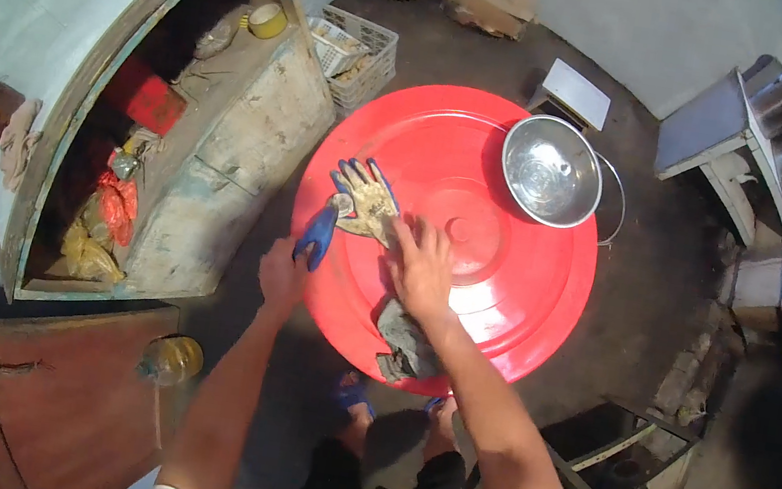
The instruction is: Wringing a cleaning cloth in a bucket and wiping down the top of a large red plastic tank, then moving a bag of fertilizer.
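My left hand (283,272) is at the left rim of a round red plastic lid (544,283), its fingers closed on a blue item (317,237), perhaps a second glove. A whitish round piece (341,204) lies at that item's upper end. Beside it a work glove (369,199) with a soiled pale palm and blue edges lies flat, fingers pointing up and left. My right hand (423,271) is over the lid with fingers apart, its fingertips at the glove's cuff end. Whether they touch it is unclear. A grey cloth (403,341) lies below my right hand, partly hidden by the wrist.
A metal pail (552,170) with a wire handle rests at the lid's upper right. An open wooden cabinet (219,173) holding bags stands left. White plastic baskets (358,57), a cardboard box (489,3) and a small white-topped stool (577,92) stand behind. A dark metal frame (620,461) is lower right.
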